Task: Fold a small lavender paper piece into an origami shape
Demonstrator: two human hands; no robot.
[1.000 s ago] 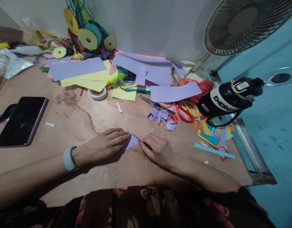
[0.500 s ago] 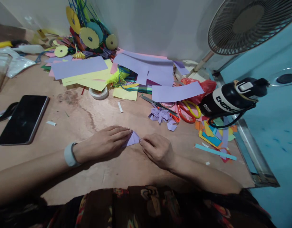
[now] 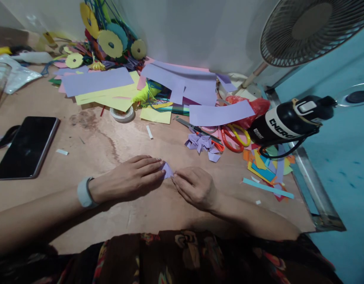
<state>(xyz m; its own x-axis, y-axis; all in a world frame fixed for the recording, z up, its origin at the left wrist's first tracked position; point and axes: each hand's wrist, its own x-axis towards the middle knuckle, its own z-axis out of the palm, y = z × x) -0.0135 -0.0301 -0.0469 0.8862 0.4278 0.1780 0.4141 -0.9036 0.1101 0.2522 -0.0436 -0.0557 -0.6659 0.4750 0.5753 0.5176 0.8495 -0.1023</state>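
A small piece of purple paper lies on the table between my two hands, its left part hidden under my fingers. My left hand rests flat on it with the fingers stretched out to the right. At the paper's right corner, my right hand is closed, thumb and forefinger pinching the edge. Beyond my hands sits a small heap of folded purple paper pieces, beside a pair of scissors with red and yellow handles.
Purple sheets and yellow sheets lie along the back with a tape roll. A phone is at left. A black bottle, a fan and paper scraps occupy the right side.
My left fingers have slid slightly right over the purple paper, so less of it shows. The right hand still pinches its corner, having moved only a little.
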